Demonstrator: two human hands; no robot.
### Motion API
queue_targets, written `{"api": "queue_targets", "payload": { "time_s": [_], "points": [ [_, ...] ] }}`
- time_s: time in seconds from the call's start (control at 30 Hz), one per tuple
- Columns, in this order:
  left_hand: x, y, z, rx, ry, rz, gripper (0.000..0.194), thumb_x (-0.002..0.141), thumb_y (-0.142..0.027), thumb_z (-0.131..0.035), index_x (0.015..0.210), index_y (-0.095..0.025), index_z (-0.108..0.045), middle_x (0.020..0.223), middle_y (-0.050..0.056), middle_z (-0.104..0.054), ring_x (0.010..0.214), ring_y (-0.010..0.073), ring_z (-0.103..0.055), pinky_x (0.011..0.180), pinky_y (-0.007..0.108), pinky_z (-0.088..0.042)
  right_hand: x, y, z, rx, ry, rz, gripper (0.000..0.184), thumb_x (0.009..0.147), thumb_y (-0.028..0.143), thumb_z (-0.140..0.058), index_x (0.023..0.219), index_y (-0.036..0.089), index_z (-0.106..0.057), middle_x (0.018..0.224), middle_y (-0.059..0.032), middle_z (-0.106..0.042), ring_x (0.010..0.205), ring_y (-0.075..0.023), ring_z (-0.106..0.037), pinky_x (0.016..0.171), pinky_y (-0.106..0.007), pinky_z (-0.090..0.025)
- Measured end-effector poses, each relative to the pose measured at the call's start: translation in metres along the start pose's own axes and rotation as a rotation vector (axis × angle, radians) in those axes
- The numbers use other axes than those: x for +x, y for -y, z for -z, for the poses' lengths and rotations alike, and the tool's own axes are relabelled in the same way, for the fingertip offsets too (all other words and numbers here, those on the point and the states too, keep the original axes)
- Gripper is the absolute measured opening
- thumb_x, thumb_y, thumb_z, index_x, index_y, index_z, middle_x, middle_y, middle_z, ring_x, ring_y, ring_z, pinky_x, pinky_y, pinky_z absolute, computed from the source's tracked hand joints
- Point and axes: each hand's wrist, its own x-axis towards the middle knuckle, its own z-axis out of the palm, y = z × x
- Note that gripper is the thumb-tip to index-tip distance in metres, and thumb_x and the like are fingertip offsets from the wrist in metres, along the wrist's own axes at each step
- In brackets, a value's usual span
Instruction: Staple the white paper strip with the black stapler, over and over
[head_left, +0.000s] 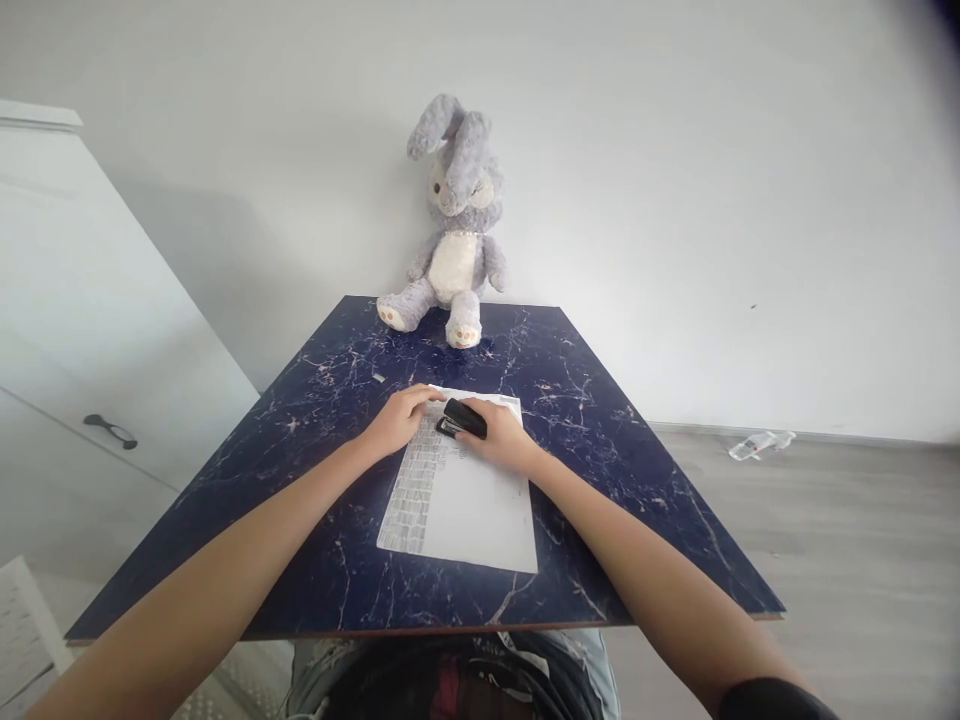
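Note:
A black stapler is gripped in my right hand, its front end pointing left over the upper part of a printed white sheet of paper. The sheet lies on the dark blue marble-patterned table, with a printed grid down its left side. My left hand is at the sheet's upper left edge, fingers closed on it just left of the stapler. Whether more sheets lie beneath cannot be made out.
A grey plush rabbit sits at the table's far end against the wall. A small light-coloured piece lies left of the sheet. White cabinet with a dark handle stands left. A clear plastic item is on the floor at right.

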Motion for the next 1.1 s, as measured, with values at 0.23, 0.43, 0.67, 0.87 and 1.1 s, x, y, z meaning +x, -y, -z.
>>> {"api": "queue_targets", "payload": {
  "time_s": [0.23, 0.43, 0.67, 0.87, 1.1],
  "points": [
    [-0.002, -0.003, 0.003, 0.200, 0.253, -0.134, 0.045, 0.092, -0.006, -0.043, 0.126, -0.020, -0.070, 0.135, 0.008, -0.064, 0.129, 0.0236, -0.056, 0.115, 0.043, -0.044, 0.000, -0.024, 0.035, 0.166, 0.167, 0.048, 0.045, 0.091, 0.032, -0.068, 0.134, 0.020, -0.063, 0.129, -0.0088, -0.070, 0.115, -0.0251, -0.066, 0.102, -0.039, -0.049],
    [-0.002, -0.005, 0.003, 0.199, 0.245, -0.123, 0.045, 0.093, -0.009, -0.043, 0.127, -0.020, -0.069, 0.134, 0.010, -0.064, 0.128, 0.0255, -0.056, 0.113, 0.045, -0.046, 0.001, -0.043, 0.041, 0.588, 0.271, -0.037, 0.050, 0.089, 0.032, -0.068, 0.138, 0.023, -0.062, 0.141, -0.0089, -0.064, 0.128, -0.0295, -0.060, 0.109, -0.047, -0.046],
    [-0.003, 0.000, -0.008, 0.013, 0.061, -0.024, 0.038, 0.094, -0.014, -0.046, 0.121, -0.019, -0.072, 0.132, 0.009, -0.067, 0.126, 0.0255, -0.060, 0.115, 0.047, -0.043, -0.003, -0.059, 0.050, 1.038, 0.372, -0.267, 0.054, 0.077, 0.017, -0.061, 0.130, 0.019, -0.067, 0.143, -0.0092, -0.063, 0.131, -0.0310, -0.059, 0.115, -0.050, -0.042],
    [0.001, -0.001, -0.018, -0.496, -0.155, 0.237, 0.036, 0.103, -0.036, -0.046, 0.122, -0.019, -0.070, 0.130, 0.009, -0.070, 0.125, 0.0255, -0.063, 0.113, 0.045, -0.044, -0.003, -0.053, 0.054, 1.033, 0.397, -0.245, 0.057, 0.078, 0.017, -0.063, 0.135, 0.021, -0.063, 0.145, -0.0091, -0.061, 0.132, -0.0287, -0.059, 0.113, -0.049, -0.045],
    [0.001, 0.000, -0.024, -0.808, -0.162, 0.320, 0.039, 0.101, -0.048, -0.053, 0.116, -0.018, -0.073, 0.127, 0.011, -0.072, 0.125, 0.0267, -0.064, 0.116, 0.045, -0.041, -0.001, -0.042, 0.040, 0.394, 0.235, 0.020, 0.046, 0.082, 0.025, -0.072, 0.128, 0.020, -0.069, 0.122, -0.0070, -0.074, 0.110, -0.0273, -0.069, 0.097, -0.043, -0.054]
  ]
}}
